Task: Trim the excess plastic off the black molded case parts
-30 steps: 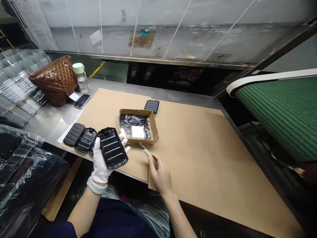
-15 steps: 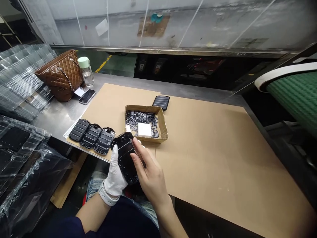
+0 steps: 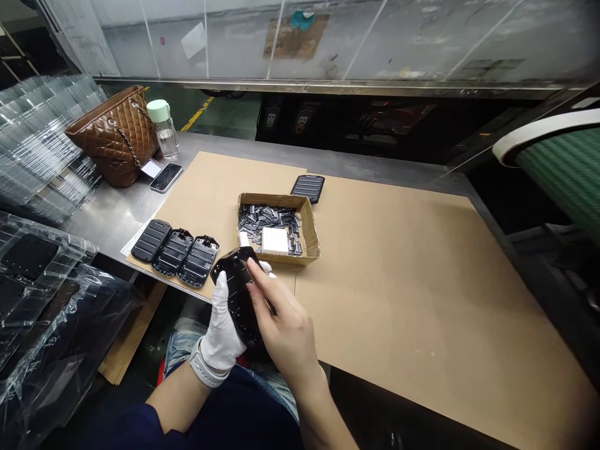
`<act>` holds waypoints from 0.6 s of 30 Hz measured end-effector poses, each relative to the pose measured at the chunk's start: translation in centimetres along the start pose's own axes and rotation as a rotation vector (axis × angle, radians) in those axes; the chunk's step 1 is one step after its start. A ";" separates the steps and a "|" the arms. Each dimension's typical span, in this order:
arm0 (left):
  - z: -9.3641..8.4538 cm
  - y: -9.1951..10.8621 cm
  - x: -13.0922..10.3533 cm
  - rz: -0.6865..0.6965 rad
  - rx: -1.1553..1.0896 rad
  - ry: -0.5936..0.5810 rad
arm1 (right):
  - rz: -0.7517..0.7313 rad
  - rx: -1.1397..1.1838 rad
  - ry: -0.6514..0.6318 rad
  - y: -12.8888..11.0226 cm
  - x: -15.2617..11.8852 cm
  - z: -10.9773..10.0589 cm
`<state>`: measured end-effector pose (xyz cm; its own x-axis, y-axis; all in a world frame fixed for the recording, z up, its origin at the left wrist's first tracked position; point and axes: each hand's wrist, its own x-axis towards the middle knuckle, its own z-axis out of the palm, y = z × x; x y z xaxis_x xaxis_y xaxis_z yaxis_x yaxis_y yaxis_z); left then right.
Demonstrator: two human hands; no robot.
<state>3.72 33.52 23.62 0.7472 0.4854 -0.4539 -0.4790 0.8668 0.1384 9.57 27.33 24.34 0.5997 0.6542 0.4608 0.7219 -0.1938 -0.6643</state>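
My gloved left hand (image 3: 222, 325) is closed around a black plastic panel (image 3: 235, 290), its thumb along the near left edge. The panel is glossy and ribbed, with rounded ends, tilted above my lap at the table's front edge. My bare right hand (image 3: 285, 325) presses its thumb and index finger close together on the panel's face; whether a small part lies under them is hidden. Just beyond, a cardboard box (image 3: 310, 231) holds many small dark strips (image 3: 267, 219) and a white block (image 3: 275, 240). Three similar panels (image 3: 197, 261) lie side by side on the left.
Another black panel (image 3: 308, 187) lies behind the box. Cardboard sheets (image 3: 398, 269) cover the metal table (image 3: 112, 215). At the back left are a brown quilted bag (image 3: 115, 137), a bottle (image 3: 165, 131) and a phone (image 3: 166, 177). Clear plastic trays (image 3: 42, 144) are stacked at far left.
The panel in my left hand has tilted slightly. My right fingers stay pressed at nearly the same spot on it. The camera view has shifted a little.
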 end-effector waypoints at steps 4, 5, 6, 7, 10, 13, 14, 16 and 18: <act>0.0 0.0 -0.1 -0.039 0.012 0.020 | 0.012 0.024 0.002 0.0 0.0 0.0; 0.0 0.0 -0.1 -0.054 0.016 0.022 | 0.010 0.029 0.008 0.0 0.0 0.0; -0.1 0.0 -0.2 -0.071 0.020 0.024 | 0.009 0.035 0.015 0.0 0.0 0.0; -0.1 -0.1 -0.2 -0.084 0.022 0.026 | 0.008 0.039 0.022 0.0 0.0 0.0; -0.1 -0.1 -0.1 -0.081 0.013 0.042 | 0.006 0.040 0.023 0.1 -0.1 0.1; 0.2 -0.2 -0.1 -0.047 -0.007 0.058 | 0.007 0.048 0.008 0.2 -0.1 0.1; 0.3 -0.2 0.0 -0.041 -0.010 0.065 | 0.009 0.050 0.005 0.3 -0.1 0.1; 0.5 -0.2 0.0 -0.033 -0.014 0.087 | 0.016 0.048 -0.003 0.3 -0.1 0.1; 0.5 -0.2 0.1 -0.042 -0.010 0.100 | 0.023 0.040 -0.027 0.3 -0.1 0.1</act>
<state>4.11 33.43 24.04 0.7171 0.4346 -0.5449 -0.4532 0.8847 0.1092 9.70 27.26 24.01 0.6061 0.6695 0.4294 0.6934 -0.1804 -0.6976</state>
